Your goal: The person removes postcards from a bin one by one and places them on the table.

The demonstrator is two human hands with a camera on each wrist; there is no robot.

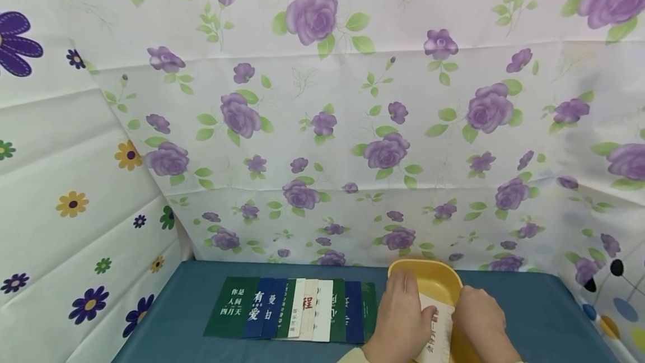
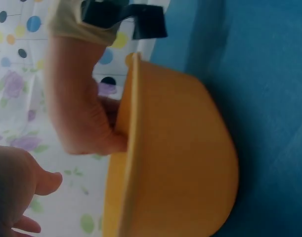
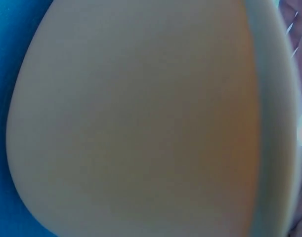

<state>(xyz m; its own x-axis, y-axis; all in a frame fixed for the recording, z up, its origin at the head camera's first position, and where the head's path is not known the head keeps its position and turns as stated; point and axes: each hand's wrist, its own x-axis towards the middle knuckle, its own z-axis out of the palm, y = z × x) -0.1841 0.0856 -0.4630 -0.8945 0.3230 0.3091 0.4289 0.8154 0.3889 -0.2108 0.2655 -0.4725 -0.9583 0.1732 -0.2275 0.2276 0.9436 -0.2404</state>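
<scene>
A yellow plastic basin (image 1: pixel 425 265) stands on the table at the right in the head view. In it lies a pale card (image 1: pixel 439 330) with dark printed characters. My left hand (image 1: pixel 403 318) is over the basin's left side, its fingers extended and the thumb tip in front of the card; in the left wrist view that thumb is stretched out. My right hand (image 1: pixel 481 318) reaches over the opposite rim, fingers bent down beside the card's edge. In the left wrist view the rim hides the right fingertips. Only the basin's outer wall (image 3: pixel 136 118) fills most of the right wrist view.
Left of the basin, several green, blue and white cards (image 1: pixel 297 310) lie overlapped in a row. Blue-green cloth covers the table (image 1: pixel 166 318). A flowered sheet (image 1: pixel 322 128) hangs behind, with patterned sheets at both sides.
</scene>
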